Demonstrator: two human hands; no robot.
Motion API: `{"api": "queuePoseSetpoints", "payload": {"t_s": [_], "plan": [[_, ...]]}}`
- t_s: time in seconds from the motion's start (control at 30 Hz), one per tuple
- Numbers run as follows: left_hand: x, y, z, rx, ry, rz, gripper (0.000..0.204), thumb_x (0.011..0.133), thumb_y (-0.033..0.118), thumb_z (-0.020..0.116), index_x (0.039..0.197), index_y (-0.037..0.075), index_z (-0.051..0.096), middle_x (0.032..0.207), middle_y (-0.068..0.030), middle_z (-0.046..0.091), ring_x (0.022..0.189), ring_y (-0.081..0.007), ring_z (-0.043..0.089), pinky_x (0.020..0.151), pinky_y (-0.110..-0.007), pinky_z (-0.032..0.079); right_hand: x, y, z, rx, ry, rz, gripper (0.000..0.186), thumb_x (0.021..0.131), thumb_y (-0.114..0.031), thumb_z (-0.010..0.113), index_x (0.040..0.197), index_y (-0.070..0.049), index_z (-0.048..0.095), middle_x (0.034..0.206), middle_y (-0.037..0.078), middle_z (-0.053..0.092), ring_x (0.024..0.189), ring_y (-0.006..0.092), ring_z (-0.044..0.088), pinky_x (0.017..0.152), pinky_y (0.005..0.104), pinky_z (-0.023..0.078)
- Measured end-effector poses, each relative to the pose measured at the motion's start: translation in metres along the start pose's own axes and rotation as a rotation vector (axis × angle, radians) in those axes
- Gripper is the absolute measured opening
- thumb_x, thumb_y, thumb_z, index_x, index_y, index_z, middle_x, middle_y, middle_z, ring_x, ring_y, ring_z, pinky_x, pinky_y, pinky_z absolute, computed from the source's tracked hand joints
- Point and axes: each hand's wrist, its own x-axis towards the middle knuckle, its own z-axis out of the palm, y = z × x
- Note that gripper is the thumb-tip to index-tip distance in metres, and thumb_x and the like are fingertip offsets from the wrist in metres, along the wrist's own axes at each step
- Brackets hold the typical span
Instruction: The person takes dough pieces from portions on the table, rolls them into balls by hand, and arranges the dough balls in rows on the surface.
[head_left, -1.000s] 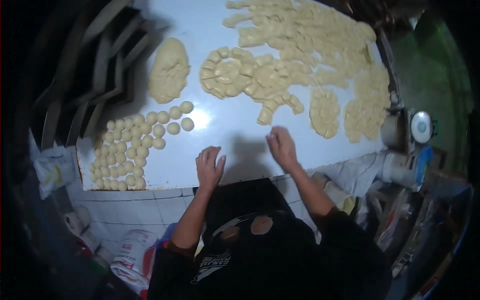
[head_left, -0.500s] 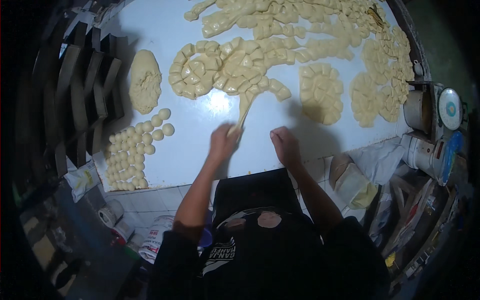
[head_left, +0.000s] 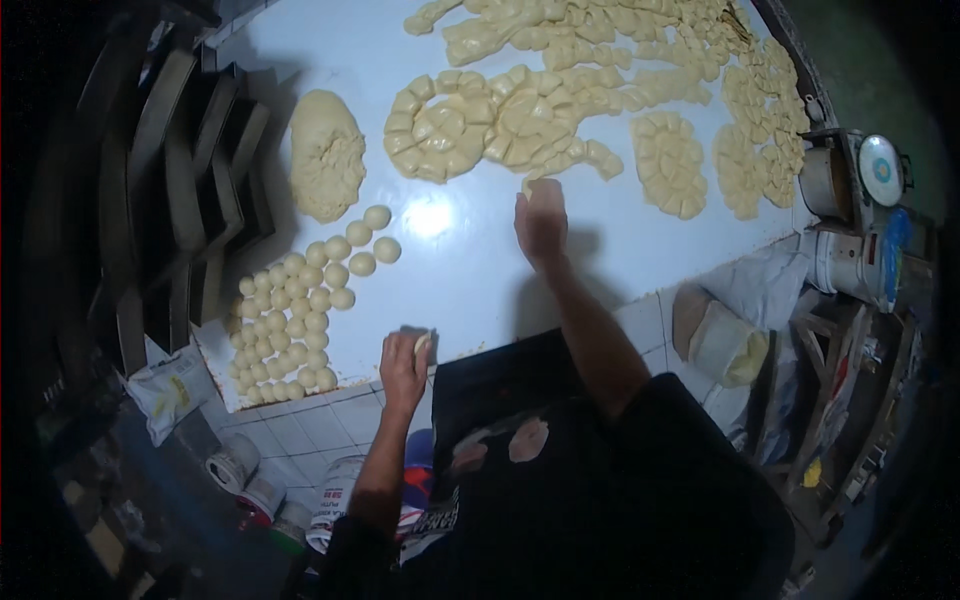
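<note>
Near the table's front edge, my left hand is closed on a small piece of dough that peeks out beside the thumb. My right hand reaches farther out, its fingers closed at the near end of a pale dough mass that is scored or cut into chunks. What lies inside the right fingers is mostly hidden. To the left, round dough balls stand in tight rows. Behind them rests a large smooth lump of dough with a torn, rough face.
More cut dough covers the far side, with a flat round slab at the right. Dark stacked metal trays border the left. A pot, a white bucket and an open sack stand at the right beyond the white table.
My left hand has come back toward the front edge with a dough piece. My right hand has moved forward to the dough mass. The stretched strip between them no longer shows.
</note>
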Motion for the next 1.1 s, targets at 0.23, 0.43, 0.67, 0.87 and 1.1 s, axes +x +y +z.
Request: {"api": "queuePoseSetpoints", "payload": {"t_s": [0.23, 0.43, 0.67, 0.87, 1.1], "plan": [[-0.009, -0.096, -0.013, 0.233, -0.049, 0.308, 0.038, 0.090, 0.026, 0.079, 0.118, 0.004, 0.064, 0.136, -0.0182, 0.061, 0.123, -0.0405, 0.058, 0.106, -0.054, 0.043, -0.156, -0.060, -0.062, -0.148, -0.351, -0.712, 0.015, 0.095, -0.017, 0.063, 0.104, -0.006, 0.070, 0.097, 0.011, 0.068, 0.106, 0.0324, 0.070, 0.098, 0.0516, 0.056], [0.065, -0.034, 0.071, 0.214, -0.127, 0.126, 0.043, 0.091, 0.026, 0.076, 0.129, 0.011, 0.064, 0.125, -0.0117, 0.066, 0.116, -0.0342, 0.061, 0.096, -0.050, 0.047, -0.068, -0.091, 0.009, 0.019, -0.042, -0.218, 0.020, 0.089, -0.026, 0.074, 0.085, -0.010, 0.063, 0.092, 0.012, 0.063, 0.090, 0.0348, 0.061, 0.083, 0.0525, 0.047], [0.066, -0.099, -0.001, 0.264, -0.086, 0.469, 0.012, 0.092, 0.015, 0.070, 0.103, 0.011, 0.070, 0.102, -0.0153, 0.064, 0.097, -0.0343, 0.063, 0.085, -0.045, 0.050, -0.063, -0.040, -0.061, 0.141, -0.640, -0.307, 0.032, 0.082, -0.033, 0.083, 0.084, -0.008, 0.064, 0.094, 0.014, 0.067, 0.091, 0.0381, 0.064, 0.086, 0.0531, 0.049], [0.031, -0.017, 0.080, 0.000, -0.181, 0.164, 0.019, 0.088, 0.019, 0.079, 0.099, 0.009, 0.066, 0.104, -0.0109, 0.064, 0.097, -0.0328, 0.063, 0.083, -0.047, 0.049, -0.118, -0.049, -0.006, 0.139, -0.161, -0.497, 0.029, 0.084, -0.033, 0.081, 0.088, -0.008, 0.067, 0.100, 0.012, 0.067, 0.103, 0.0368, 0.062, 0.092, 0.0529, 0.048], [0.094, -0.007, 0.071, 0.148, 0.290, 0.083, 0.026, 0.084, 0.024, 0.083, 0.095, 0.009, 0.066, 0.101, -0.0115, 0.065, 0.095, -0.0354, 0.061, 0.084, -0.048, 0.047, -0.036, -0.048, -0.018, 0.165, -0.344, -0.503, 0.020, 0.088, -0.027, 0.077, 0.094, -0.009, 0.073, 0.109, 0.013, 0.069, 0.111, 0.0357, 0.062, 0.100, 0.0532, 0.046]]}}
